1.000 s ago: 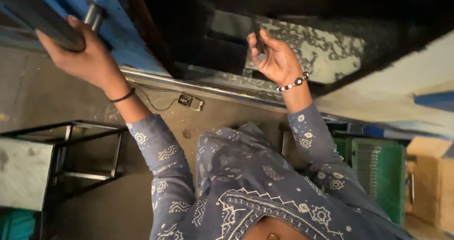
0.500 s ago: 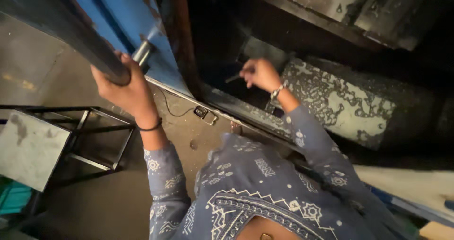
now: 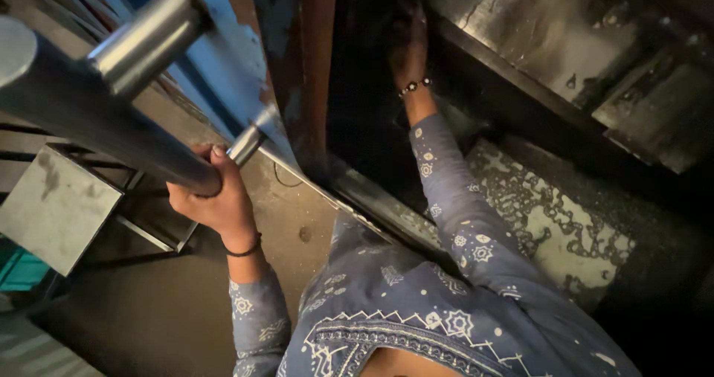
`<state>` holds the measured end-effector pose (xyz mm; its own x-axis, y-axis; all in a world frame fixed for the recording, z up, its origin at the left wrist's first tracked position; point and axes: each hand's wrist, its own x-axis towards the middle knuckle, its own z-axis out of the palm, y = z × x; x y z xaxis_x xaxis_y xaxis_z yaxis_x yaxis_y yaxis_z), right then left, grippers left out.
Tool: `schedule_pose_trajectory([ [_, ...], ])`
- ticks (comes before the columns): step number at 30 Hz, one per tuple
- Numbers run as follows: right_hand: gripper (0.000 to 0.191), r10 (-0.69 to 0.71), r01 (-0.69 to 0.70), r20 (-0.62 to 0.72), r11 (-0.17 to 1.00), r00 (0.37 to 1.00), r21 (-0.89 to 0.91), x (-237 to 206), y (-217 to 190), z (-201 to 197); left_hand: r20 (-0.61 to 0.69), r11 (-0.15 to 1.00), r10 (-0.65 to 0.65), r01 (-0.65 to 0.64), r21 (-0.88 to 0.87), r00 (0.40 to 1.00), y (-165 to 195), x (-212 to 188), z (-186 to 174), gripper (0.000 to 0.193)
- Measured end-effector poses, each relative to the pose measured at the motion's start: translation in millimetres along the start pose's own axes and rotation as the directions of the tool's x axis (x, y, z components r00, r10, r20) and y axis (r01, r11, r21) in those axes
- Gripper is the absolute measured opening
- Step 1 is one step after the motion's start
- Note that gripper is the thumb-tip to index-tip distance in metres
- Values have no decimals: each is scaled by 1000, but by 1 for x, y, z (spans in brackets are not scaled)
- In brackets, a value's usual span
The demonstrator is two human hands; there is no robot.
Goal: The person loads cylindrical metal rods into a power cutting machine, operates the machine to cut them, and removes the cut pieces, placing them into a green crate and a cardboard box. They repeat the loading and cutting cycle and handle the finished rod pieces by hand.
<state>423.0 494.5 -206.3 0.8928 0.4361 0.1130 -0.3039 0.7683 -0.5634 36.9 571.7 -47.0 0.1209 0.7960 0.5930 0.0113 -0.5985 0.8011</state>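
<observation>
Blue white-patterned sleeve [image 3: 446, 198]; silver handle [image 3: 97, 117]; blue door [image 3: 216, 57].

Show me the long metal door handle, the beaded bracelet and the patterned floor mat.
Long grey metal door handle [image 3: 111, 135], head view, middle of the bar.
Beaded bracelet [image 3: 414, 86], head view, beads on wrist.
Patterned floor mat [image 3: 565, 236], head view, bare centre.

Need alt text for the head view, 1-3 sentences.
Seen from above, a person in a blue patterned top grips a long metal door handle with the left hand while the right hand, wearing a beaded bracelet, reaches into a dark doorway. A metal stool stands at left.
</observation>
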Motion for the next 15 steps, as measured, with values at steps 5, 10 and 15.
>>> schedule_pose_trajectory([
  [5,53,-47,62,-207,996,977,64,-3,-23,-13,32,995,37,-40,92,999,4,1,1,9],
  [10,66,122,11,-419,954,900,301,-8,-57,-32,8,998,-19,19,53,1000,6,-1,4,8],
  [15,66,29,-25,-284,1000,958,18,4,-39,-34,12,998,-49,48,50,999,8,-1,5,8],
])
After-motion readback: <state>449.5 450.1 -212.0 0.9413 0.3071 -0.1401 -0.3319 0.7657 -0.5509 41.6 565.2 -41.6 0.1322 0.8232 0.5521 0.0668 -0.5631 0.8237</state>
